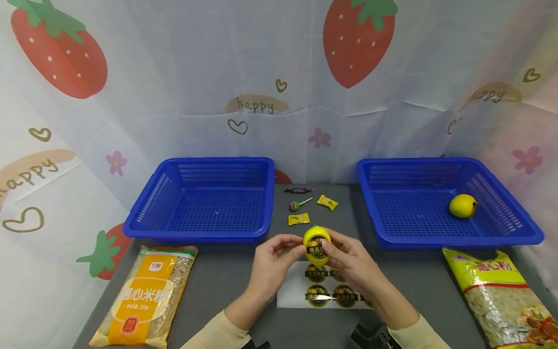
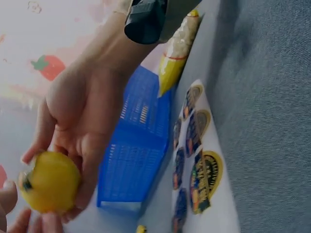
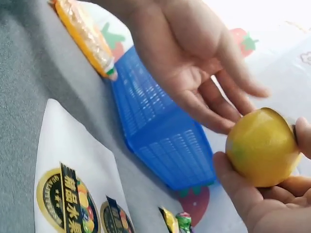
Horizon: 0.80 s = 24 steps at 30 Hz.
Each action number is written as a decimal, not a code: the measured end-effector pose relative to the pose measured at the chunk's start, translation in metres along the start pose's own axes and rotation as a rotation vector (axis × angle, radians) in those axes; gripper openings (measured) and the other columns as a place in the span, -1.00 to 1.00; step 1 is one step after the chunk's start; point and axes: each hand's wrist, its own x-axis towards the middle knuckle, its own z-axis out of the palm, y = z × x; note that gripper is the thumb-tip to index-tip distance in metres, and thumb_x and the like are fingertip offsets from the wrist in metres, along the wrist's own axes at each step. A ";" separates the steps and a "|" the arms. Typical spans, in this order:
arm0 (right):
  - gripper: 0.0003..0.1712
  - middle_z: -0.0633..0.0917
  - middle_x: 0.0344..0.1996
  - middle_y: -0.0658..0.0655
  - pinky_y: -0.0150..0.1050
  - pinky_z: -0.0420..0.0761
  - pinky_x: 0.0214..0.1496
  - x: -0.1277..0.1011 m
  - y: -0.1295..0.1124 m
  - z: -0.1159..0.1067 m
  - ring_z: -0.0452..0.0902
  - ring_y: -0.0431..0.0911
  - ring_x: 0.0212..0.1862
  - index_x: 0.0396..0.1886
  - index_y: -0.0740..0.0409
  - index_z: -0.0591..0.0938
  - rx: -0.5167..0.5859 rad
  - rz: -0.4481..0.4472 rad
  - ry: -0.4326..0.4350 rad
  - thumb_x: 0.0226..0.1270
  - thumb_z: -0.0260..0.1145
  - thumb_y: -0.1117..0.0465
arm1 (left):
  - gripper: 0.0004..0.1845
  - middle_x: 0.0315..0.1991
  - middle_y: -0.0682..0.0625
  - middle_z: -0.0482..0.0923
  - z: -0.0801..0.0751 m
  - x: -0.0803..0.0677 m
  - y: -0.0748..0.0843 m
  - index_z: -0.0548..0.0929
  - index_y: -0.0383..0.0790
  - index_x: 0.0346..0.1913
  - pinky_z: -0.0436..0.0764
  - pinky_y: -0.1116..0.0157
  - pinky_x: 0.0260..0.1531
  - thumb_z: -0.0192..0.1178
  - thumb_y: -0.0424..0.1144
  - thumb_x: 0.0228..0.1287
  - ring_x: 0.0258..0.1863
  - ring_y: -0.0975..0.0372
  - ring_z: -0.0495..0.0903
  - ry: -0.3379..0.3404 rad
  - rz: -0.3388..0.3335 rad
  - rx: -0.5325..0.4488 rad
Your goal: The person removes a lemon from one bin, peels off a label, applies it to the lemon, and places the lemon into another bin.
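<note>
Lemon (image 1: pixel 316 245): yellow, smooth, round-oval, with a dark round label stuck on the face toward the head camera, yellow print on it. Held in the air between both hands, above the near middle of the table, right over the sticker sheet (image 1: pixel 324 291).

Left hand (image 1: pixel 271 264): thumb and curled fingertips pinch the lemon's left side. Right hand (image 1: pixel 352 265): fingers curled round the right side, thumb on or near the label. Both are gripping the fruit. In the left wrist view the lemon (image 2: pixel 48 182) sits at the right hand's fingertips (image 2: pixel 73 204); in the right wrist view it (image 3: pixel 262 148) rests on the right fingers with the left fingers (image 3: pixel 214 119) touching its side.

Sticker sheet: white backing, flat on the table, several round dark labels on it, partly hidden by the hands.

Table (image 1: pixel 226 281): grey, felt-like. Left blue basket (image 1: pixel 205 201) and right blue basket (image 1: pixel 444 201) at the back; a second lemon (image 1: pixel 463 205) lies in the right one. Between the baskets: wrapped candy (image 1: pixel 298 190), lollipop (image 1: pixel 298 204), two yellow sachets (image 1: pixel 327 202) (image 1: pixel 298 219). Noodle bag (image 1: pixel 146 295) near left, another noodle bag (image 1: pixel 501 295) near right.

Backdrop (image 1: pixel 279 72): white sheet printed with strawberries, hearts, "happy".
</note>
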 end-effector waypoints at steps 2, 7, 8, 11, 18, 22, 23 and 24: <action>-0.31 0.48 0.30 0.34 -0.24 0.61 0.21 -0.001 -0.002 0.001 0.59 -0.14 0.17 0.56 0.32 0.19 -0.059 -0.005 0.013 0.63 0.08 0.06 | -0.64 -0.08 -0.02 0.74 0.001 -0.001 0.003 0.73 -0.10 0.06 0.67 0.37 -0.12 0.44 -0.07 0.24 -0.06 0.21 0.69 -0.023 -0.009 0.044; -0.32 0.46 0.39 0.26 -0.28 0.53 0.28 -0.005 -0.002 0.007 0.47 -0.03 0.31 0.57 0.17 0.25 -0.143 0.007 0.067 0.61 0.09 -0.02 | -0.46 0.07 0.01 0.72 0.001 -0.003 0.008 0.69 -0.05 0.20 0.68 0.35 -0.12 0.43 0.09 0.21 -0.03 0.22 0.72 -0.075 -0.020 0.168; -0.32 0.46 0.40 0.24 -0.29 0.52 0.29 -0.005 -0.001 0.007 0.44 0.00 0.35 0.56 0.15 0.27 -0.144 0.010 0.078 0.60 0.10 -0.03 | -0.46 0.09 0.01 0.71 0.001 -0.002 0.008 0.70 -0.05 0.19 0.68 0.34 -0.11 0.43 0.10 0.20 -0.02 0.22 0.72 -0.074 -0.015 0.183; -0.34 0.45 0.42 0.20 -0.32 0.53 0.29 -0.006 0.000 0.008 0.38 0.05 0.41 0.54 0.12 0.31 -0.144 0.015 0.093 0.59 0.11 -0.05 | -0.49 0.07 -0.02 0.72 0.001 -0.003 0.007 0.72 -0.06 0.16 0.68 0.36 -0.15 0.43 0.08 0.20 -0.03 0.20 0.73 -0.063 -0.020 0.192; -0.36 0.43 0.43 0.24 -0.26 0.60 0.22 -0.005 -0.001 0.008 0.49 -0.14 0.31 0.51 0.16 0.35 -0.104 0.006 0.113 0.58 0.15 -0.01 | -0.53 0.04 -0.16 0.71 0.001 -0.002 0.002 0.72 -0.17 0.16 0.73 0.34 -0.20 0.44 -0.07 0.21 -0.09 0.12 0.76 -0.089 -0.032 0.047; -0.38 0.42 0.44 0.25 -0.24 0.61 0.21 -0.004 0.001 0.009 0.51 -0.18 0.29 0.51 0.18 0.36 -0.073 0.003 0.118 0.59 0.13 0.02 | -0.55 0.09 -0.18 0.68 0.002 -0.003 0.001 0.71 -0.20 0.15 0.74 0.30 -0.20 0.44 -0.14 0.21 -0.06 0.09 0.75 -0.092 -0.026 -0.012; -0.38 0.42 0.44 0.24 -0.24 0.60 0.22 -0.004 0.001 0.009 0.50 -0.17 0.31 0.50 0.18 0.36 -0.070 0.007 0.121 0.59 0.13 0.01 | -0.55 0.09 -0.18 0.67 0.002 -0.003 0.001 0.71 -0.21 0.15 0.74 0.30 -0.21 0.44 -0.13 0.22 -0.06 0.09 0.74 -0.088 -0.026 -0.013; -0.39 0.43 0.44 0.23 -0.24 0.60 0.22 -0.004 0.001 0.010 0.49 -0.15 0.32 0.50 0.17 0.37 -0.073 0.011 0.126 0.59 0.12 0.00 | -0.54 0.10 -0.18 0.66 0.003 -0.004 0.001 0.71 -0.21 0.15 0.74 0.30 -0.21 0.44 -0.13 0.22 -0.05 0.10 0.74 -0.085 -0.029 -0.016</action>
